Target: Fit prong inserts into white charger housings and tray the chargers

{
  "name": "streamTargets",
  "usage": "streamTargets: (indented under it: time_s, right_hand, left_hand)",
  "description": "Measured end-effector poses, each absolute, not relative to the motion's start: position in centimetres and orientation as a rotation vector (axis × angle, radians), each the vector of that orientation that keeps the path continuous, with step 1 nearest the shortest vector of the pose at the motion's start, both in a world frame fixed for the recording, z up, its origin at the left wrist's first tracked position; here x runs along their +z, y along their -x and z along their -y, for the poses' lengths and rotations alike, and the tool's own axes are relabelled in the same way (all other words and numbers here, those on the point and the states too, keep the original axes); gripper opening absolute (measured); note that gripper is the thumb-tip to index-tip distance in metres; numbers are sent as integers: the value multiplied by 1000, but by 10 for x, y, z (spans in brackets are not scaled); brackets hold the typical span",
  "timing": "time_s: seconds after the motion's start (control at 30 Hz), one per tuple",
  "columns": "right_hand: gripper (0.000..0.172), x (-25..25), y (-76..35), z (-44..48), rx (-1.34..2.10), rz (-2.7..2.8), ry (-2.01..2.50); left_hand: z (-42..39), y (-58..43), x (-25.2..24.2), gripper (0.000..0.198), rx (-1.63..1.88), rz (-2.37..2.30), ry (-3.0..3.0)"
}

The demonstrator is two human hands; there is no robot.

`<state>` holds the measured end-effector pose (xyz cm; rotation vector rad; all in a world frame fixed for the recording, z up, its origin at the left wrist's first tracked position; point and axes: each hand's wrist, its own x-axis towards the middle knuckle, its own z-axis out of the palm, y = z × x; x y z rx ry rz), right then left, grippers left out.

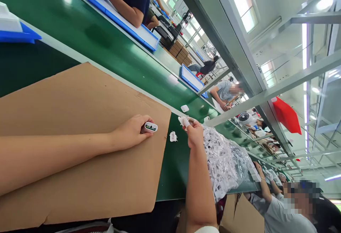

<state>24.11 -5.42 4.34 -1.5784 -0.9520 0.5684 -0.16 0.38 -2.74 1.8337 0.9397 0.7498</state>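
Note:
My left hand (134,130) rests over the brown cardboard sheet (87,126), its fingers wrapped round a white plastic housing (151,126). The housing's open oval end faces me, and a green circuit board shows inside. To the right, my right hand (195,133) pinches a small white plastic piece (183,121) between thumb and fingers, above the green table. Between the hands, a loose white plastic part (173,136) lies on the table just past the cardboard edge. Beside my right hand sits a clear plastic bag (222,162) full of similar white parts.
A green conveyor belt (128,62) runs along the far side and carries a small white item (184,108). Blue trays (122,21) line its other edge. A metal frame post (226,34) crosses overhead. Co-workers sit opposite, and another person (282,208) works at the right.

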Motion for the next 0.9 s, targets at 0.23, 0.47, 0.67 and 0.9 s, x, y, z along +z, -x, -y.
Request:
streamTargets:
  time_s: [0.23, 0.47, 0.67, 0.9]
  right_hand:
    - [46, 20, -190, 53, 883, 952, 1388]
    - [37, 24, -196, 65, 958, 1076, 1430]
    - [13, 31, -181, 78, 414, 1586, 1552]
    - [34, 16, -173, 71, 90, 1997, 1546]
  left_hand:
    - [-2, 3, -24, 47, 718, -859, -1840]
    - [0, 3, -20, 46, 730, -823, -1827]
    - [1, 3, -18, 54, 680, -864, -1755]
    - [0, 2, -16, 45, 727, -875, -1770]
